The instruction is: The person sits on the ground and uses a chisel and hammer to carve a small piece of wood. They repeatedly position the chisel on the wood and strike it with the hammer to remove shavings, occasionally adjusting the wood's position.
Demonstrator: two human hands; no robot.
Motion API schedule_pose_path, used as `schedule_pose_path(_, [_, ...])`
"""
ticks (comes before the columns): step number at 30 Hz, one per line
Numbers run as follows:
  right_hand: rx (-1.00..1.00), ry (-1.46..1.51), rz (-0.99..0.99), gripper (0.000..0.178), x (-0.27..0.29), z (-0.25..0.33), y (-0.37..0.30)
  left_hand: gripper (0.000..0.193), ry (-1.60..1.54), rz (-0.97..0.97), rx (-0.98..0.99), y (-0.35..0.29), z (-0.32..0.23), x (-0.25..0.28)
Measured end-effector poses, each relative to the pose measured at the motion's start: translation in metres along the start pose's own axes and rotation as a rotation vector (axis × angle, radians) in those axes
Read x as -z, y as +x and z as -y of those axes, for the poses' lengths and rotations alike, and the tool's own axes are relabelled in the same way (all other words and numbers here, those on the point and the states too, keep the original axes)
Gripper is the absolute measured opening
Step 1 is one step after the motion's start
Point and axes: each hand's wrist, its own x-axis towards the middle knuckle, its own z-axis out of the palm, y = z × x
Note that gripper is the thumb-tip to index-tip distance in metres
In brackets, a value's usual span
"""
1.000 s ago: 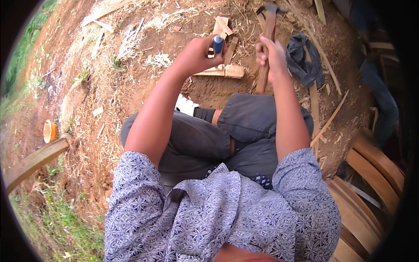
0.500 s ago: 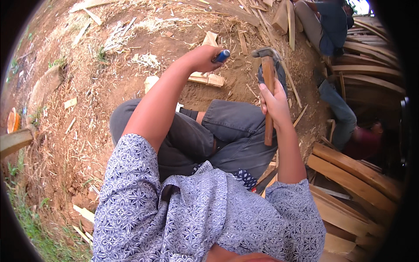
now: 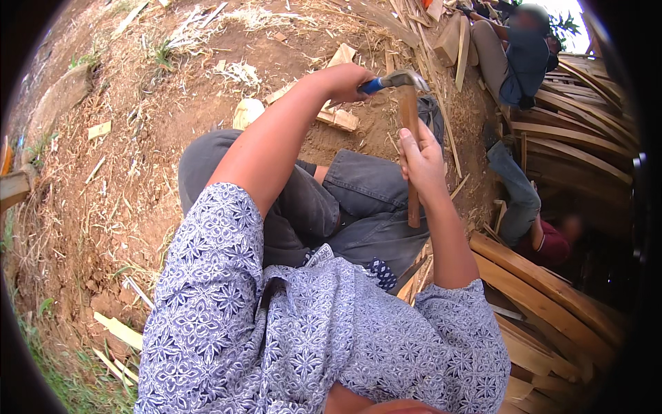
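Note:
My left hand [image 3: 347, 83] is closed round a blue-handled tool [image 3: 371, 85]; its working end is hidden behind the fist. In my right hand [image 3: 422, 159] is a hammer [image 3: 408, 131], gripped by its wooden handle, with the grey metal head up. Seen from above, that head meets or overlaps the butt of the blue handle; whether they touch I cannot tell. Beneath and just beyond my left hand, pale wood pieces [image 3: 338, 119] lie on the dirt. My legs in dark trousers [image 3: 365, 183] are folded under both hands.
Wood shavings [image 3: 238, 72] and offcuts litter the brown soil. Stacked planks [image 3: 552, 290] lie close on my right. Farther right are more long boards [image 3: 579, 141], a seated person [image 3: 517, 62] and another person's jeans-clad leg [image 3: 514, 186]. Grass [image 3: 83, 372] grows at lower left.
The hammer head has come left and my left hand slightly right, so the head now meets or overlaps the blue handle's end. Both grips stay the same. The view has shifted slightly.

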Motion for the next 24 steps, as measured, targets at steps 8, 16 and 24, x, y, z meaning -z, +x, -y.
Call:
schedule_pose_path(8, [0.457, 0.358, -0.240, 0.016, 0.014, 0.054, -0.008, 0.024, 0.018, -0.024, 0.049, -0.004, 0.006, 0.002])
schedule_pose_path(16, [0.100, 0.054, -0.048, 0.037, 0.006, 0.033, -0.008, 0.027, 0.050, -0.011, 0.044, -0.005, 0.001, 0.003])
schedule_pose_path(24, [0.184, 0.076, -0.182, 0.034, -0.005, -0.014, 0.012, 0.029, -0.023, -0.009, 0.006, 0.000, 0.002, -0.001])
